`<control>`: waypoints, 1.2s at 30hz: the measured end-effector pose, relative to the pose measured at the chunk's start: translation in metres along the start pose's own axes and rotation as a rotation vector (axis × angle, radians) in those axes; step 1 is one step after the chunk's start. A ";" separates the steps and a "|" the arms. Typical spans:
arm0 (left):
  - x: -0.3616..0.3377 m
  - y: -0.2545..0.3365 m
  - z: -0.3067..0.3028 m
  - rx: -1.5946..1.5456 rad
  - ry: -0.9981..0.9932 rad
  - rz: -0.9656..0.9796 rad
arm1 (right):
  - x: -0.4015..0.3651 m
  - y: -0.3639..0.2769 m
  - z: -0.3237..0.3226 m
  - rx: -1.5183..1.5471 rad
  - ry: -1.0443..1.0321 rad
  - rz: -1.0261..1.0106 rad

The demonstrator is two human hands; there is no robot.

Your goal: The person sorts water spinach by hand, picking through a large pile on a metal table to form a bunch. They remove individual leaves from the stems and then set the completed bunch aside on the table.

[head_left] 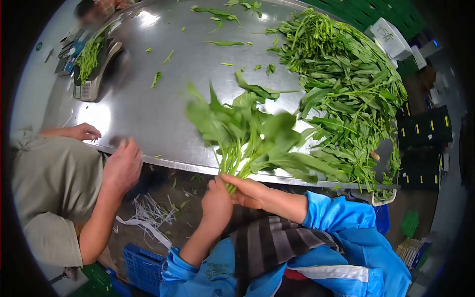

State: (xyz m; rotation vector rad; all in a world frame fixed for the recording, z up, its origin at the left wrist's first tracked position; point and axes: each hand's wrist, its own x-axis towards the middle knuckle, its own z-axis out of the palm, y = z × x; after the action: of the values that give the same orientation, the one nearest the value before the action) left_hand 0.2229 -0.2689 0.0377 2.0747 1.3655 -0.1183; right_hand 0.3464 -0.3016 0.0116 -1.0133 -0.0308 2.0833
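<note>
Bunch of leafy greens [235,126] upright in front of me, at the near edge of the metal table [163,114]; leaves blurred, fanned over the surface. Left hand [216,200] closed around the stem ends; right hand [246,192] gripping the same stems, just beside it. Large heap of greens [346,84] to my right, on the table. Loose leaf scraps scattered beyond. To my left, a co-worker's two bare hands at the edge. Farther off, a scale [89,90] bearing more greens.
</note>
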 end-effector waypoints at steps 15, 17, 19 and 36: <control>0.008 -0.040 0.056 -1.565 -0.645 -0.169 | -0.036 0.021 -0.054 -0.282 0.109 -0.134; 0.006 -0.047 0.070 -1.599 -0.565 -0.127 | -0.044 0.021 -0.063 -0.255 0.113 -0.080; 0.001 -0.038 0.061 -1.681 -0.597 -0.210 | -0.047 0.026 -0.077 -0.268 0.148 -0.073; -0.013 -0.032 0.065 -1.447 -0.173 -0.385 | -0.059 0.025 -0.060 0.341 0.315 -0.299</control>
State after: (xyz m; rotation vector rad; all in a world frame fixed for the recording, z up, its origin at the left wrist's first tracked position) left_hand 0.2067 -0.3068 -0.0230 0.5826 1.1238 0.4104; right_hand 0.3910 -0.3761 0.0010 -1.0403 0.3047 1.5758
